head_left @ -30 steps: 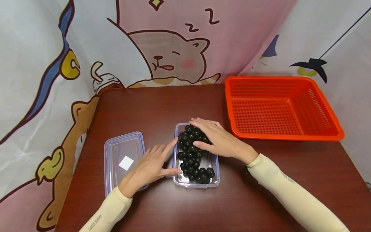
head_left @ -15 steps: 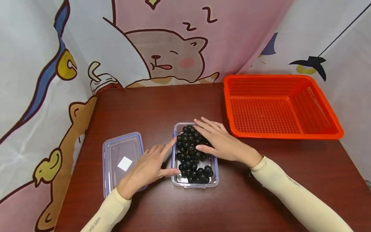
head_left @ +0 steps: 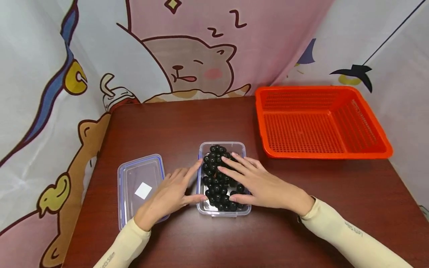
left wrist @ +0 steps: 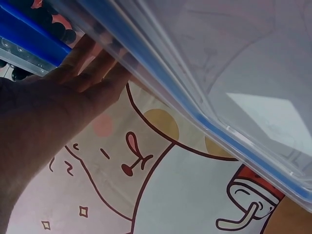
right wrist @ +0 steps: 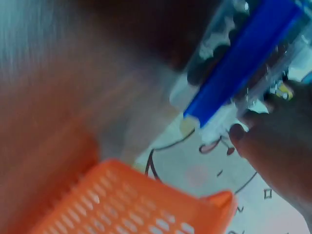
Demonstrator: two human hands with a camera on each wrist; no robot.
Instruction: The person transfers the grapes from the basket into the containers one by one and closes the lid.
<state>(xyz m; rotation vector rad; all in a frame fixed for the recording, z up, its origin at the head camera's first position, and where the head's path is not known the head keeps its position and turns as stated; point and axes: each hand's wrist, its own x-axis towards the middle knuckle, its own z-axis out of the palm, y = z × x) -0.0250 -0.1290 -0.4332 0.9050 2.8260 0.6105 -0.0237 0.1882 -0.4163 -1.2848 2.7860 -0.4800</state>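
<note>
In the head view a clear plastic food container [head_left: 223, 214] with a bluish rim stands mid-table. Black grapes [head_left: 213, 180] in a bunch fill most of it. My left hand [head_left: 170, 191] is at its left side, thumb and index finger spread and touching the rim. Straight fingers of my right hand [head_left: 258, 182] lie over the grapes on the right side, hiding some of them. From the right wrist, a blue side latch [right wrist: 243, 61] shows near the blurred right hand [right wrist: 280, 141].
The container's clear lid [head_left: 127, 197], edged in blue with a white square on it, lies at left, partly under the left forearm. An orange-red plastic basket [head_left: 323, 155] stands at back right. A patterned cloth [head_left: 187, 74] hangs behind the table.
My right hand has come down from the container's far right part toward its near part, fingers spreading over the grapes. The left hand has stayed at the left rim.
</note>
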